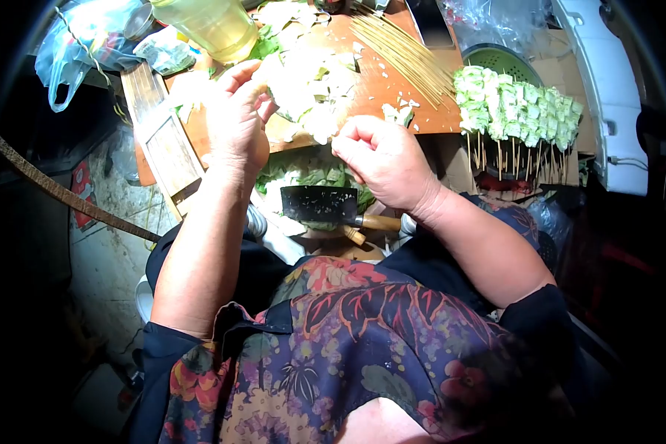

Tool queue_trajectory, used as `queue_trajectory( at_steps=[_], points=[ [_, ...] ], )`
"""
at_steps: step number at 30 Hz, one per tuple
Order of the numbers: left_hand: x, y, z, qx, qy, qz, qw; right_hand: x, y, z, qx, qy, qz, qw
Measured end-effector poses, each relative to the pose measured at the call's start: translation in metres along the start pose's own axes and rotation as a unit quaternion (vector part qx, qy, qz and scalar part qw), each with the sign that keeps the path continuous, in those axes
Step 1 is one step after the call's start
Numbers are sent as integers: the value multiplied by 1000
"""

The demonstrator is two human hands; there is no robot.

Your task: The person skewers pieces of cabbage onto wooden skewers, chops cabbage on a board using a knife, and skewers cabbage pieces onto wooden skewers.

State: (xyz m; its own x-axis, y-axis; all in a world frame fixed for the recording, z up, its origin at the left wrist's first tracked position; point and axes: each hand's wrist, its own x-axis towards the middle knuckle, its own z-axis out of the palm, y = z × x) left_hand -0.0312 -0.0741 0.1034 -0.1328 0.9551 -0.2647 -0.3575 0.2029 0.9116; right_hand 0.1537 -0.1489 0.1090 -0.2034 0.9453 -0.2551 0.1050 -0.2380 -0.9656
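Note:
My left hand (238,122) is raised at the left side of a pile of cut pale green cabbage (314,85). Its fingers are bent but apart, and nothing held shows between them. At the pile's near right edge, my right hand (383,154) is closed in a pinch, its fingertips beside pale cabbage bits. Whatever those fingertips hold is too small or hidden to make out. Below the hands, a dark cleaver (318,204) with a wooden handle lies across a container of cabbage leaves (303,169). Loose bamboo skewers (407,55) lie beyond my right hand.
Skewered cabbage (518,107) is stacked at right beside a green colander (502,59). A clear tub of yellowish liquid (211,26) stands at the back left. A wooden slicer board (163,137) leans by the left edge of the orange-brown table (381,81). A phone (429,22) lies behind.

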Motion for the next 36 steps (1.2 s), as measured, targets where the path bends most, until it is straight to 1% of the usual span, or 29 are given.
queue_trajectory(
  at_steps=[1,2,3,5,7,9,10,11,12,13,14,15,17,18,20,21,23,25,28,29,31,33,35,36],
  points=[
    [2,1,0,6,9,14,1000,2,0,1,-16,-1,-5,1000],
    [4,2,0,12,17,28,999,2,-1,3,7,-28,-2,1000],
    [6,0,-1,8,18,32,999,2,-4,4,3,-30,-5,1000],
    [12,-4,-6,-27,12,51,998,0,-11,5,8,-54,58,997],
    [10,-1,-3,-54,32,46,997,-1,-14,7,17,-73,74,994],
    [12,-2,-3,-83,53,40,994,-2,-5,12,-34,-46,-5,998],
    [15,-7,-5,-123,68,13,990,-2,-3,12,-87,-25,-39,995],
    [18,-10,-6,-163,83,-15,983,-3,-3,14,-92,-28,-40,995],
    [17,-9,4,-229,71,-39,970,-3,-2,17,-116,-19,-73,990],
    [15,-8,5,-233,72,-37,969,-3,-2,20,-139,-8,-106,985],
    [12,-7,5,-221,56,-93,969,-3,-6,22,-171,-8,-114,979],
    [10,-6,4,-207,39,-149,966,-2,-6,23,-173,-10,-114,978],
    [15,-12,-2,-234,25,-146,961,-1,-5,23,-185,-10,-135,973],
    [18,-12,-3,-239,29,-128,962,-1,-4,23,-186,-10,-135,973],
    [23,-15,-8,-246,30,-110,963,-2,-2,24,-81,-35,-53,995],
    [22,-10,-7,-240,47,-116,963,-2,-2,24,-82,-33,-52,995],
    [18,-6,-2,-234,63,-126,962,-3,-2,25,-114,-24,-90,989],
    [12,-5,4,-200,83,-115,969,-5,-4,26,-127,-18,-91,987],
    [13,-10,5,-188,81,-116,972,-7,-2,28,-129,2,-114,985],
    [13,-12,4,-188,80,-118,972,-7,-2,28,-129,4,-113,985],
    [11,-11,5,-214,43,-124,968,-8,-5,27,-112,1,-98,989],
    [11,-13,7,-204,57,-132,968,-9,-5,30,-104,11,-95,990],
    [13,-17,6,-187,20,-148,971,-7,-4,30,-89,15,-105,990],
    [10,-17,8,-186,19,-150,971,-7,-8,29,-41,4,-50,998]
  ],
)
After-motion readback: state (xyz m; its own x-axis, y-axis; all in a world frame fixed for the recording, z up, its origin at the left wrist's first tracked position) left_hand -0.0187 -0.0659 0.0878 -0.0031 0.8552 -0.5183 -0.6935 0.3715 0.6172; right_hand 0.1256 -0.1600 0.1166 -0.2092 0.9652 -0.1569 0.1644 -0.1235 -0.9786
